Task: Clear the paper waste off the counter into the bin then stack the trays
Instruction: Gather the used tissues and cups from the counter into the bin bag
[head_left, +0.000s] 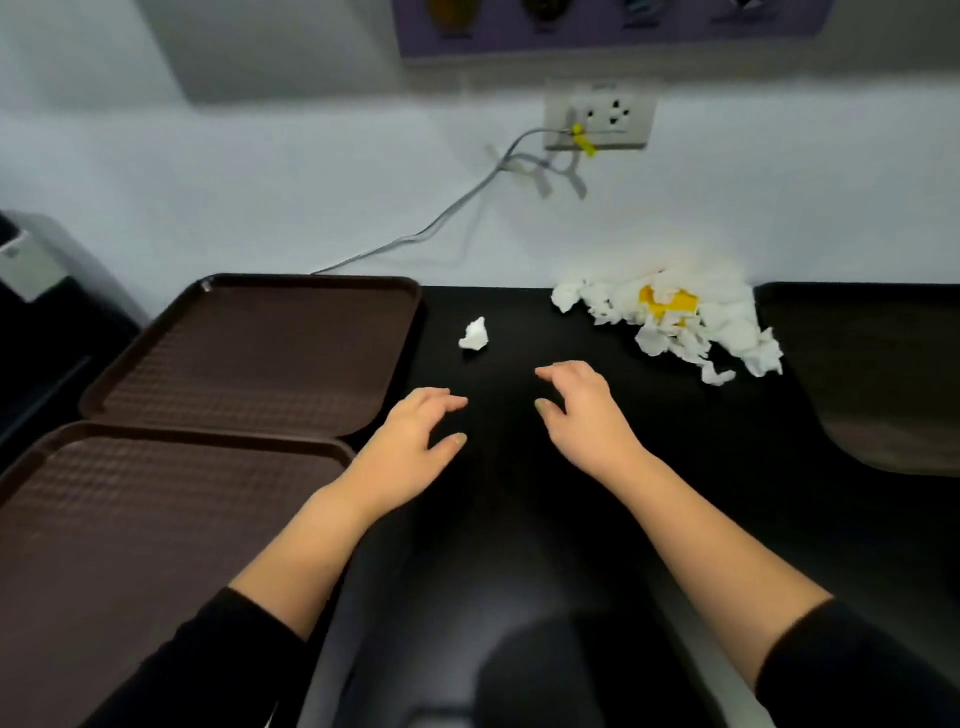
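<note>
On the black counter (519, 322), your left hand (415, 436) and right hand (582, 410) hover loose, holding nothing. A tissue ball (474, 335) lies just ahead, the tissue pile (675, 322) to the right, two brown trays (260, 353) on the left.

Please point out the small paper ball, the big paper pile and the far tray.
small paper ball (474, 335), head view, its middle
big paper pile (727, 325), head view, white part
far tray (260, 353), head view, bare floor
</note>
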